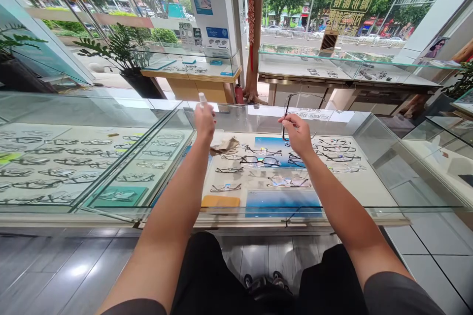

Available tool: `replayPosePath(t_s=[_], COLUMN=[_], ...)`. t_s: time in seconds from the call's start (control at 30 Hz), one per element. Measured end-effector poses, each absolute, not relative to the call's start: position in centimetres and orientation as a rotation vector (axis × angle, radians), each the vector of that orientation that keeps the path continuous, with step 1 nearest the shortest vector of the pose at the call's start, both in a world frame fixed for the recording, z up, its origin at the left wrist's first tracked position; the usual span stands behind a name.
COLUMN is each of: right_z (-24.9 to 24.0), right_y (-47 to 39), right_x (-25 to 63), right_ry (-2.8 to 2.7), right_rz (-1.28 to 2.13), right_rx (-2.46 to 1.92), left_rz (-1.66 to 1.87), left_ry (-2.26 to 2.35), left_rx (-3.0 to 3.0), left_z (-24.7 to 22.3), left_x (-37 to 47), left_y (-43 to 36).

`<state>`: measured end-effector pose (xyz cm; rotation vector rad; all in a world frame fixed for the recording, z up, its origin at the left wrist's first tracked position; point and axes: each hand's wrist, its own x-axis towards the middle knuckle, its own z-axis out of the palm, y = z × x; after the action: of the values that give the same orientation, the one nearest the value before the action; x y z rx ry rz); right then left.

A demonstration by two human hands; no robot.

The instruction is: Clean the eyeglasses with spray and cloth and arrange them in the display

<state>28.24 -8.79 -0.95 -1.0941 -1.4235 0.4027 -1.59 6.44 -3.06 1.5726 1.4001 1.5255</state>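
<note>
My left hand (pixel 205 119) is wrapped around a small spray bottle (pixel 202 99) with a whitish top, held upright above the glass counter. To its right, my right hand (pixel 296 130) pinches a pair of eyeglasses (pixel 286 108) by a dark part of the frame. The glasses are raised over the counter, and their lenses are hard to make out against the background. Below and between my hands a crumpled brown cloth (pixel 225 146) lies on the glass top. Several eyeglass frames (pixel 260 161) rest inside the case underneath.
The glass display counter (pixel 332 210) runs across in front of me, with more rows of glasses at the left. Inside it are blue cards (pixel 283 202) and a tan case (pixel 220 202). Behind stand other showcases (pixel 195 78), a wooden post (pixel 254 34) and a potted plant (pixel 127 54).
</note>
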Motion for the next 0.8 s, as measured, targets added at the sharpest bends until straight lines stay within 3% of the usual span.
replayPosePath(t_s=[0.1, 0.23, 0.47, 0.8], right_z=[-0.5, -0.3, -0.7, -0.3], right_y=[-9.1, -9.3, -9.1, -10.0], right_x=[28.0, 27.7, 27.4, 26.5], right_ry=[-1.405, -1.422, -1.486, -1.558], right_rz=[0.441, 0.467, 0.546, 0.749], right_rx=[-1.083, -1.071, -1.025, -0.947], left_rz=[1.513, 1.243, 0.949, 0.860], left_ry=[1.068, 0.625, 0.471, 0.453], left_rx=[1.471, 1.369, 1.336, 1.281], left_z=[-0.8, 1.5, 1.6, 0.6], left_x=[0.6, 3.6, 5.8, 5.6], left_y=[3.7, -1.6, -4.9, -3.5])
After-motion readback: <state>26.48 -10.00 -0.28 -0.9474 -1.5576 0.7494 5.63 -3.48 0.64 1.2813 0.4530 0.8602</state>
